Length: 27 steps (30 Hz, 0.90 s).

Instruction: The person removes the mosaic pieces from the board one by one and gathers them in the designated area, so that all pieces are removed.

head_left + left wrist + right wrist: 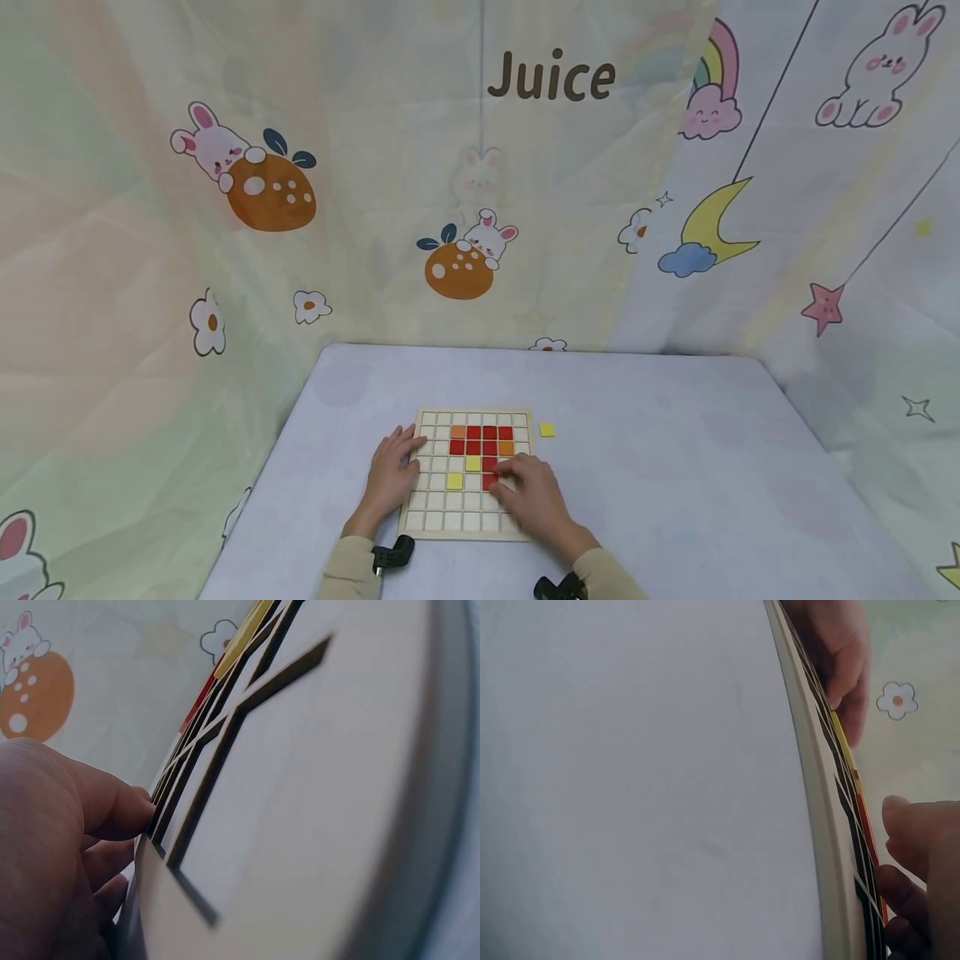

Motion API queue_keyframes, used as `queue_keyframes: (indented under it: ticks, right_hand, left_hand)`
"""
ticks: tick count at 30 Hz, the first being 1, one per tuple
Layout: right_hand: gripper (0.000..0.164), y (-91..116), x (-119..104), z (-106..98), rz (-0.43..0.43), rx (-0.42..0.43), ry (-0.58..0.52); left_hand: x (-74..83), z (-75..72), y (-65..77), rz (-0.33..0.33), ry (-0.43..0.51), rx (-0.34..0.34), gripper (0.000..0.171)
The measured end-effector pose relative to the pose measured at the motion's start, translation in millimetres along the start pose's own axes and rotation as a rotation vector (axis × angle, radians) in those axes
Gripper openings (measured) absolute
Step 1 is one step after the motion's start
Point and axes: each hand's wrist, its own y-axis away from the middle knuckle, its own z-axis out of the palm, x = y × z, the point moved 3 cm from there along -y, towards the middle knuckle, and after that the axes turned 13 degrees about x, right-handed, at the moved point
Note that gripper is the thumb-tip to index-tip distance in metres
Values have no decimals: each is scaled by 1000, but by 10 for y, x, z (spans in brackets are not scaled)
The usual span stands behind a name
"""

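Observation:
A square wooden grid board [467, 535] lies on the table, with red, orange and yellow tiles in some of its cells. My left hand [391, 472] rests along the board's left edge, fingertips on its rim; the left wrist view shows the thumb and fingers [116, 810] at that edge. Over the right half of the board, my right hand [536, 500] has thumb and forefinger curled at the lowest red tile [489, 482], which is partly covered. A yellow tile [472, 463] and another yellow tile [454, 482] sit left of that hand.
One loose yellow tile [547, 430] lies on the table just right of the board's far corner. The pale table [675, 467] backs onto a printed cloth [375, 250] with cartoon rabbits. Black wrist cameras [393, 553] sit on both wrists.

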Motion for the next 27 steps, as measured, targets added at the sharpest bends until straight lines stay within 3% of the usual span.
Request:
queue_keyframes:
  ticks: [5,15,27]
  right_hand:
    - [20,37,-3,35,-6,27,16]
    - [25,88,24,108,-33,95,43]
    - [27,83,4,108,-32,93,55]
  left_hand:
    - [12,2,7,19,-1,14,38]
    - [-2,2,-1,-2,-6,-23,38]
    - [2,-1,6,-4,-1,-30,39]
